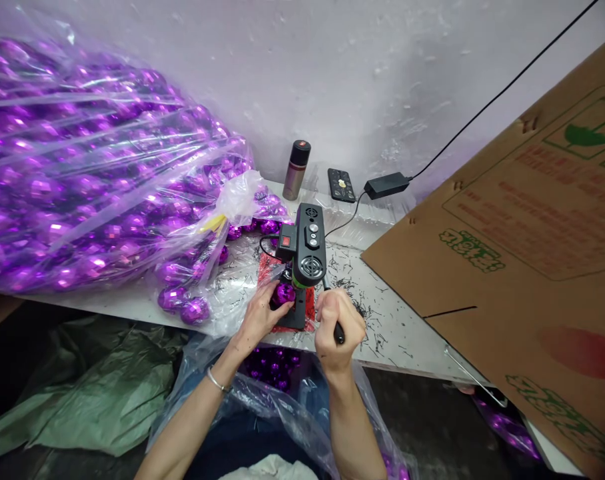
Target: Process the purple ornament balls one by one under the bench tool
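One shiny purple ball is pinched between the thumb and fingers of the left hand, at the near end of a black machine. The right hand is curled tight around a black handle on the machine's right side. A red sheet lies under the machine, on a white table. Below the table edge, between the arms, clear plastic sits around lots of small purple balls. On the left, a huge see-through bag is stuffed with purple balls. A few balls sit by its near edge; I cannot tell if they are inside it. On the right stands a big brown cardboard box, and its inside is hidden. A bottle with a black top stands behind the machine.
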`<control>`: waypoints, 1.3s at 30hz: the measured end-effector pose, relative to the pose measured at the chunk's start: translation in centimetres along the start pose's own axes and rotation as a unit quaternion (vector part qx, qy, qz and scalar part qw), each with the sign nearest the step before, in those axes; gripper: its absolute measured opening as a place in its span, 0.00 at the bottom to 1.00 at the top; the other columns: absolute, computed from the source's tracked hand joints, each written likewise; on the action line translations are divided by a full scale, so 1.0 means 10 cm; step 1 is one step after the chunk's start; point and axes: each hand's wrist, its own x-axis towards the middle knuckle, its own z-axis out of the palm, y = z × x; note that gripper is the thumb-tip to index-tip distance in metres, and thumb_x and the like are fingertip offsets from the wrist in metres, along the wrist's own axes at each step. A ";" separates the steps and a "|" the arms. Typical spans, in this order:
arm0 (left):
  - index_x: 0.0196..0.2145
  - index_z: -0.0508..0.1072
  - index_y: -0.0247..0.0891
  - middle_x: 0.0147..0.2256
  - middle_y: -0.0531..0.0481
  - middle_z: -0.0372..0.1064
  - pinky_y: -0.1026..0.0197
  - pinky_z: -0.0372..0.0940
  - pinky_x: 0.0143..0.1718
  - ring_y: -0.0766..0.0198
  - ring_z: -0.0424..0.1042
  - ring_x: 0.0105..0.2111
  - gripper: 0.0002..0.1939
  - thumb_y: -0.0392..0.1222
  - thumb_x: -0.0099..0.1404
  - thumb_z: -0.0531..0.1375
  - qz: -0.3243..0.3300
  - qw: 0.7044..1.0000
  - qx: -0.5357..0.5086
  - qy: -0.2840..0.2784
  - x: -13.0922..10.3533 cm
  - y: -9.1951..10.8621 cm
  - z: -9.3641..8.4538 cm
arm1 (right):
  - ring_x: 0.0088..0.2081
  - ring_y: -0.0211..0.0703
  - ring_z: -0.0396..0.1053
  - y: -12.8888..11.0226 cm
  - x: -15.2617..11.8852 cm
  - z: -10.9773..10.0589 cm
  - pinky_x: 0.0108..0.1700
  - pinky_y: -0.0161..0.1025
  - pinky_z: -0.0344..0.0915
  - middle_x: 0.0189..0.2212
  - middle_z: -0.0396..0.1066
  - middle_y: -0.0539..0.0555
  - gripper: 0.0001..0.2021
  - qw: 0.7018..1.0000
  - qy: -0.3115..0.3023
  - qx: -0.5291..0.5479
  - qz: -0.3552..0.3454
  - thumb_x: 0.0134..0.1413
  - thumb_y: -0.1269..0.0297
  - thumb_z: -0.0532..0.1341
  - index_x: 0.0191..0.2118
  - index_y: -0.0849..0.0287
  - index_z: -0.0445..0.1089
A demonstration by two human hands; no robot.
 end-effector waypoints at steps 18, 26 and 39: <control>0.59 0.69 0.38 0.54 0.39 0.76 0.44 0.70 0.56 0.47 0.75 0.54 0.28 0.48 0.64 0.67 0.048 0.999 0.010 0.005 -0.02 -0.05 0.20 | 0.27 0.37 0.65 0.06 -0.10 -0.02 0.30 0.38 0.59 0.23 0.64 0.49 0.15 1.000 -0.002 -0.006 -0.019 0.65 0.76 0.52 0.27 0.56 0.63; 0.58 0.71 0.38 0.52 0.40 0.78 0.47 0.72 0.55 0.49 0.78 0.52 0.27 0.47 0.64 0.68 0.085 0.995 0.006 0.046 -0.07 -0.10 0.25 | 0.26 0.36 0.65 0.21 -0.29 0.03 0.29 0.36 0.59 0.23 0.65 0.48 0.15 0.999 0.013 -0.028 -0.044 0.66 0.75 0.52 0.27 0.56 0.62; 0.60 0.70 0.39 0.53 0.40 0.77 0.47 0.73 0.54 0.49 0.78 0.52 0.28 0.48 0.65 0.68 0.100 0.993 0.011 0.067 -0.09 -0.12 0.28 | 0.25 0.36 0.62 0.53 -0.59 0.20 0.31 0.38 0.61 0.25 0.65 0.49 0.18 0.994 0.060 -0.015 -0.090 0.71 0.66 0.47 0.27 0.55 0.60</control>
